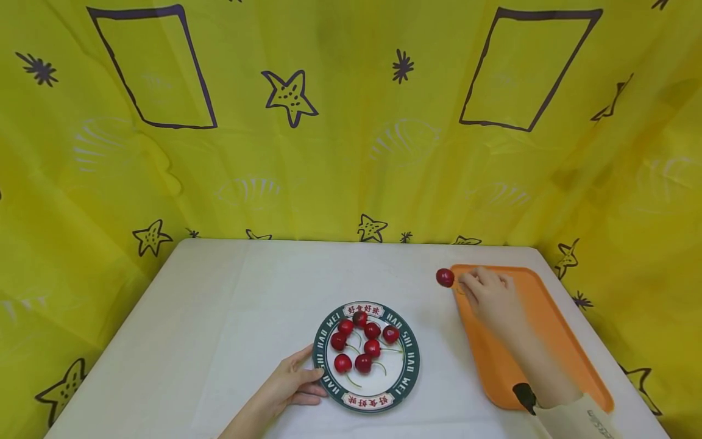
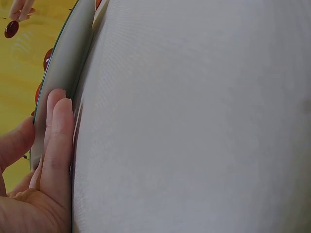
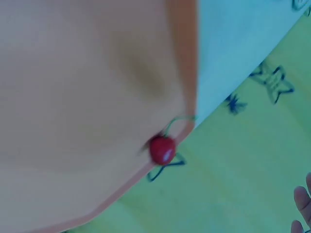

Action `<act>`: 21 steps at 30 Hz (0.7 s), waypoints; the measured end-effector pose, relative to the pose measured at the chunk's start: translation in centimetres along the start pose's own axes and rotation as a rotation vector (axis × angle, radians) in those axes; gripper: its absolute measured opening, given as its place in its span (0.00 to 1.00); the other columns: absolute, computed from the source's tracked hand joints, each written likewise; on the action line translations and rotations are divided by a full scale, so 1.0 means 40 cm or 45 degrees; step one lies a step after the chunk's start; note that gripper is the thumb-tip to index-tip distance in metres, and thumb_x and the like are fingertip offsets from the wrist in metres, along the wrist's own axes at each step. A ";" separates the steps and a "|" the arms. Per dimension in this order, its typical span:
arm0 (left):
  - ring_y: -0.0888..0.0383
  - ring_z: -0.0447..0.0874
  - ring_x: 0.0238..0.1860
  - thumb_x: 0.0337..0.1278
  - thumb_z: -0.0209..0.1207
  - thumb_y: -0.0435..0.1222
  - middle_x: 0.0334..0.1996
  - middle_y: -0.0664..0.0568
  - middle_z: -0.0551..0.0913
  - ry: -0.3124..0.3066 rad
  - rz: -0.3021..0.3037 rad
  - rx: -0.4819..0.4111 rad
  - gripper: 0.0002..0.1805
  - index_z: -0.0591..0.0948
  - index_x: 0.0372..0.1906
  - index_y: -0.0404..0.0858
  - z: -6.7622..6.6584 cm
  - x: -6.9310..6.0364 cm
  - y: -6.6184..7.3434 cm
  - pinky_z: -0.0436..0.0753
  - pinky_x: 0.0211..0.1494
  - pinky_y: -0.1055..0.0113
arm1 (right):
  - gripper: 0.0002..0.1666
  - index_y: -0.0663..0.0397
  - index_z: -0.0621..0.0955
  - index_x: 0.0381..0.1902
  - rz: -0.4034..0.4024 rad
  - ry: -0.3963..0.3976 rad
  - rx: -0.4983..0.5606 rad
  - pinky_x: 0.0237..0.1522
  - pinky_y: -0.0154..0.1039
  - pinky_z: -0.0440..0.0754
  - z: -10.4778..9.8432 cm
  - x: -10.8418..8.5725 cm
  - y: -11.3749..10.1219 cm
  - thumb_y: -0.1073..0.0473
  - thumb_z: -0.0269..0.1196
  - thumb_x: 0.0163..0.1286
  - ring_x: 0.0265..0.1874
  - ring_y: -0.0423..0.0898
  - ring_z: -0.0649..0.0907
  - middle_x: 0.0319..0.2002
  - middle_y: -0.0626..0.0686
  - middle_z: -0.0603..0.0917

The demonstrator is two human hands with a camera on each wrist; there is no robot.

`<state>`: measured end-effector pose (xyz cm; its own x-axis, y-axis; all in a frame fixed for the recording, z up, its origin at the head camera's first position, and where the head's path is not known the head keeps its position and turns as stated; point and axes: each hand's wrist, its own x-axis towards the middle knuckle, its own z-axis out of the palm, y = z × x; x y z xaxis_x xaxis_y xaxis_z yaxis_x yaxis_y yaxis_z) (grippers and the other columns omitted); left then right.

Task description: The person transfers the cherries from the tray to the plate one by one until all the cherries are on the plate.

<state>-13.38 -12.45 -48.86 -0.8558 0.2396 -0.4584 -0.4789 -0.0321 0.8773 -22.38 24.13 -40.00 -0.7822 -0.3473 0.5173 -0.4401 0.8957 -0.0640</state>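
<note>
In the head view, my left hand [image 1: 289, 384] grips the left edge of a round plate [image 1: 414, 353] with a dark green lettered rim. My left thumb [image 2: 17, 141] bears on its rim, and other fingers [image 2: 59, 141] lie against its underside. Several red cherries [image 1: 363, 363] with stems sit on the plate. Above the far left corner of an orange tray [image 1: 493, 390], my right hand [image 1: 496, 299] pinches a cherry [image 1: 445, 277]. A cherry [image 3: 162, 149] appears at the tray's edge in the right wrist view; whether it is the same one, I cannot tell. Right fingertips [image 3: 302, 198] show at that view's right edge.
A white cloth [image 1: 247, 305] covers the table under the plate and tray. Behind and at both sides hangs a yellow curtain [image 1: 340, 164] with starfish and shell drawings. A dark band [image 1: 524, 396] is on my right wrist.
</note>
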 end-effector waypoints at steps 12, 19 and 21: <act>0.54 0.85 0.25 0.56 0.58 0.33 0.27 0.42 0.84 -0.001 0.005 -0.002 0.42 0.48 0.71 0.34 0.000 -0.001 0.004 0.86 0.31 0.60 | 0.07 0.45 0.77 0.35 -0.248 -0.145 -0.021 0.44 0.51 0.72 0.050 -0.069 -0.125 0.57 0.64 0.59 0.31 0.47 0.76 0.30 0.47 0.74; 0.53 0.85 0.26 0.56 0.58 0.33 0.28 0.41 0.84 -0.005 0.006 -0.012 0.42 0.48 0.70 0.33 -0.001 -0.004 0.005 0.86 0.32 0.60 | 0.12 0.42 0.78 0.35 -0.287 -0.314 -0.044 0.44 0.47 0.72 0.087 -0.105 -0.168 0.58 0.68 0.54 0.31 0.44 0.73 0.31 0.46 0.73; 0.53 0.85 0.26 0.56 0.58 0.33 0.28 0.41 0.84 -0.005 0.004 -0.011 0.42 0.47 0.70 0.33 0.000 -0.005 0.005 0.86 0.32 0.60 | 0.11 0.42 0.77 0.36 -0.302 -0.383 -0.049 0.44 0.47 0.72 0.093 -0.110 -0.178 0.57 0.67 0.55 0.32 0.44 0.73 0.31 0.46 0.73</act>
<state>-13.30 -12.51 -48.60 -0.8567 0.2431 -0.4550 -0.4778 -0.0413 0.8775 -17.43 18.23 -44.99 -0.7574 -0.6071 0.2401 -0.6121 0.7883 0.0624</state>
